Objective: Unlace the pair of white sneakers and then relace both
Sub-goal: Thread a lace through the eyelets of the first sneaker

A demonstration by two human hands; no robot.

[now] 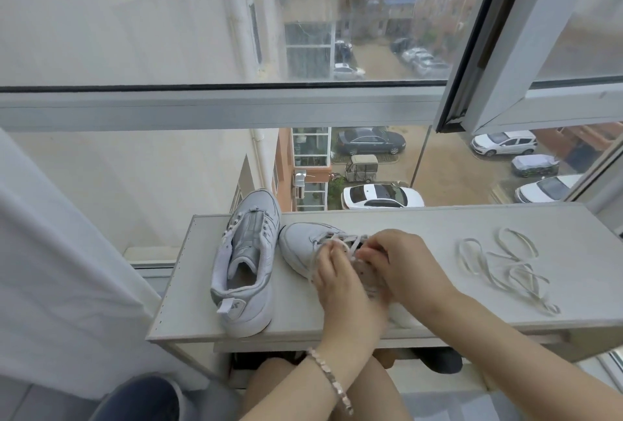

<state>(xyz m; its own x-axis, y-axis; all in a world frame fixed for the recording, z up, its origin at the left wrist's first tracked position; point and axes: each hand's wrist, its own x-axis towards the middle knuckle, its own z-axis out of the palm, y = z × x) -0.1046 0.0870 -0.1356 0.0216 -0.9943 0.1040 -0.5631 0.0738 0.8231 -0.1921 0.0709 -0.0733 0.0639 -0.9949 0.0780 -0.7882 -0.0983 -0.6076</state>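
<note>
On the table (pixel 438 218), the left hand (pixel 337 282) and right hand (pixel 401 265) each pinched the lace (pixel 347 242) of the nearer sneaker (pixel 300 245), probably working it through the eyelets. The other sneaker (pixel 246 262) stood laceless beside it, and a loose lace (pixel 505 269) lay well apart.

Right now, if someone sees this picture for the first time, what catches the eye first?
The left hand and the right hand pinch the threaded lace of the white sneaker at the middle of the pale shelf. Left of it stands the laceless sneaker; a loose lace lies tangled at the right.
</note>
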